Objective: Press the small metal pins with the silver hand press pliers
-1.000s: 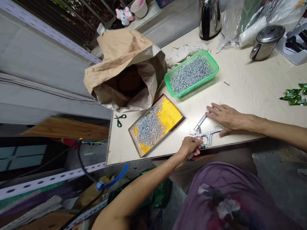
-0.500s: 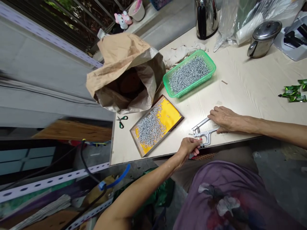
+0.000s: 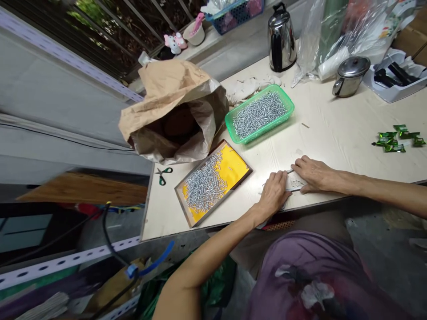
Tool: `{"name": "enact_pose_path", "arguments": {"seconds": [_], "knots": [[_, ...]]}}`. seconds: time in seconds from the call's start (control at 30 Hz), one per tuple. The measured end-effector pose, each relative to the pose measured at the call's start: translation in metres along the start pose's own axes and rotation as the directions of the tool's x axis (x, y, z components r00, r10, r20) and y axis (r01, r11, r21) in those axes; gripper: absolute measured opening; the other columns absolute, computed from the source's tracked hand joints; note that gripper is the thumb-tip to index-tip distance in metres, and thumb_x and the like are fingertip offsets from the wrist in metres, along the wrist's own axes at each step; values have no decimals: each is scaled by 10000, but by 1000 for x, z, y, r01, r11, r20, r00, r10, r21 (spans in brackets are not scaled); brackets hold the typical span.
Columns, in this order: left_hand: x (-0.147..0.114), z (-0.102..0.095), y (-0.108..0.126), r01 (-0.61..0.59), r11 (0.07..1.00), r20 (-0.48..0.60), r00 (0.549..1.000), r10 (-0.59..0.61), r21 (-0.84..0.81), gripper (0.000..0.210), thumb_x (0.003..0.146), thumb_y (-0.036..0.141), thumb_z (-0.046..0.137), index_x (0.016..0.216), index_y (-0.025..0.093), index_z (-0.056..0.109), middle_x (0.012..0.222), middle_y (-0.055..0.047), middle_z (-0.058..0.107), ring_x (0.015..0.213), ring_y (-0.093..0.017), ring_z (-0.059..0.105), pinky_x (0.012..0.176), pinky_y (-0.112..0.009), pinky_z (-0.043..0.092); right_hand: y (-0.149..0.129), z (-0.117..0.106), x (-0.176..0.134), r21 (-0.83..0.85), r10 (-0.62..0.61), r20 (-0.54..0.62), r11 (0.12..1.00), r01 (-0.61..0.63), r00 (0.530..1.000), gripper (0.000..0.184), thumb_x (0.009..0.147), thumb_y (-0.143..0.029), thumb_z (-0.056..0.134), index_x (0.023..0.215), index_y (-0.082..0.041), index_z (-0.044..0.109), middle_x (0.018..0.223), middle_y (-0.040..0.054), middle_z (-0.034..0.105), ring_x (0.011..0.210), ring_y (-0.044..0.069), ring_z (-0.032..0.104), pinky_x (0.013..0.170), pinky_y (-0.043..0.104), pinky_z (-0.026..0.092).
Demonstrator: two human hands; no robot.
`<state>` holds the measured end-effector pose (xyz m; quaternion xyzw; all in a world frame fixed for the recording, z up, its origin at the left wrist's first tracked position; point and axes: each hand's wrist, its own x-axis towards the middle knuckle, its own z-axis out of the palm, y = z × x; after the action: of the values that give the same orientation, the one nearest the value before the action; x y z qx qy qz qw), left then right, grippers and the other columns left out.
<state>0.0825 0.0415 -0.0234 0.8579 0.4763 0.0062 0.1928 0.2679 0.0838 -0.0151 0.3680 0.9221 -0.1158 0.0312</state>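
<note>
A pale tabletop (image 3: 333,142) is set below a barred window (image 3: 133,26), with a gray wall to one side. Near its front edge, a silver tool (image 3: 294,190) is kept low against the board, held between the two hands. One end is covered by the left hand (image 3: 275,192), whose fingers are bent over it; how firmly they are closed cannot be told, since their undersides are hidden. At the other end, two bars are spanned by the right hand (image 3: 313,174), fingers on the far one and thumb by the near one, so that both seem to be gripped together and steadied.

Just beyond the left hand, a shallow tray (image 3: 227,195) of metal pins is laid at a slant, probably for easy reach. More pins are held in a green basket (image 3: 270,126) farther back, where spilling is prevented by its walls. A paper bag (image 3: 173,80) is stood with its mouth turned forward; its dark inside cannot be made out. Scissors (image 3: 163,174) are left near the corner.

Most of the tool is masked by the hands, and the slivers beside the left hand are too small to be identified. At the right edge, a white tray (image 3: 400,91) is cut off.
</note>
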Motion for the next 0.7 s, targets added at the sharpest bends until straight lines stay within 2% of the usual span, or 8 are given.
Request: {"name": "enact_pose_path", "arguments": {"seconds": [0.13,0.27,0.43,0.5,0.6,0.7], "knots": [[9,-4,5,-5,1000,34,999,4,28,529,848,280,655,1294,127,416,1165,-140,550,1077,-287,512,890,-430,471,-2,-4,-4,-10,0,41,1000,0,999,370,698,-283,807,980,-120,632,945,135,629,921,274,547,738,353,480],[17,-10,9,-24,997,94,995,17,75,336,880,267,620,1172,138,514,1065,-109,583,1026,-266,521,847,-395,466,0,-6,-9,51,-33,30,998,32,999,294,740,-146,747,1007,-107,631,947,124,629,917,251,551,749,329,469],[16,-8,9,-21,999,85,996,18,42,142,903,257,598,1016,172,582,964,-73,595,962,-237,524,779,-351,458,3,5,-18,133,-20,-14,991,21,1000,77,857,-101,586,903,-145,628,878,86,609,836,207,537,690,299,422],[15,-3,9,-15,1000,52,999,14,19,94,927,260,560,954,177,597,914,-65,593,932,-228,527,761,-341,455,2,12,-21,171,-24,-34,985,30,999,120,898,-102,522,850,-159,617,855,74,602,798,191,529,646,285,395],[13,7,9,0,999,-4,1000,0,32,148,958,241,495,883,182,609,853,-62,599,898,-220,543,742,-333,468,-3,20,-25,176,-44,-105,982,62,993,222,937,-100,437,805,-162,604,811,70,595,765,185,516,629,288,370],[10,19,8,-15,998,-75,997,20,61,153,960,241,485,940,175,622,888,-74,640,892,-223,570,748,-343,504,-4,21,-28,157,-35,-168,986,61,985,235,943,-107,402,859,-154,616,833,92,606,799,207,524,658,310,390]]}}
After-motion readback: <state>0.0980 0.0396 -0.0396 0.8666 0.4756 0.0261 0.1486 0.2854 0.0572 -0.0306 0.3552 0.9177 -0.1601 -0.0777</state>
